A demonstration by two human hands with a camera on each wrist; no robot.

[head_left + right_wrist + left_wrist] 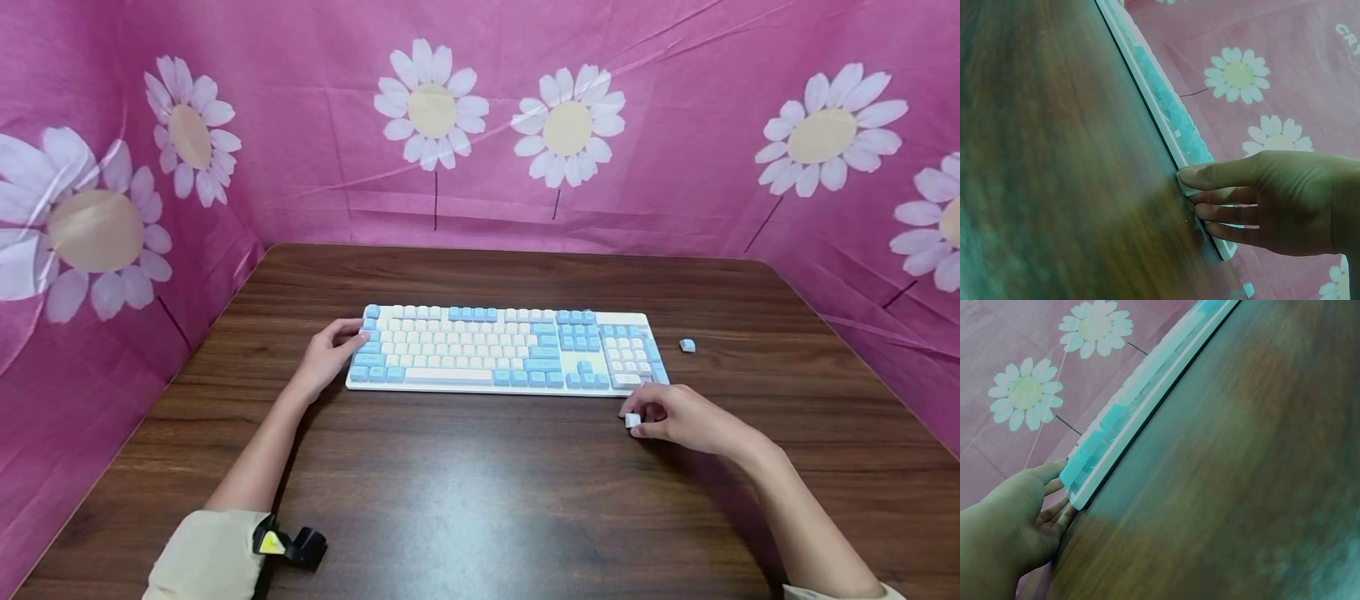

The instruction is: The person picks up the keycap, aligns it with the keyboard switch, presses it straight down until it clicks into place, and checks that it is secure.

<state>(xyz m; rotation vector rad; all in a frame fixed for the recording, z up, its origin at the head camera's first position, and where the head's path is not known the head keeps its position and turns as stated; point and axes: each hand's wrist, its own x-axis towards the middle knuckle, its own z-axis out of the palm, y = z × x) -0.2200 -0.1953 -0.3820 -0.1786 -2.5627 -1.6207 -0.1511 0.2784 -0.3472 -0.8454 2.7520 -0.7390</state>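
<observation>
A white and light-blue keyboard [450, 376] lies flat on the wooden table. My left hand [330, 354] holds its left end, thumb on the edge keys and the other fingers around the side, as the left wrist view [1019, 519] shows too. Just in front of the keyboard's right corner, my right hand [686, 417] pinches a white keycap [632, 421] between thumb and fingers. In the right wrist view the thumb [1210, 177] mostly hides that keycap. Another loose keycap [687, 345], pale blue and white, lies right of the keyboard.
The brown wooden table [450, 500] reaches to a pink cloth backdrop [315, 150] with large daisies on the back and both sides. A black strap with a small device [300, 546] sits at the left sleeve cuff.
</observation>
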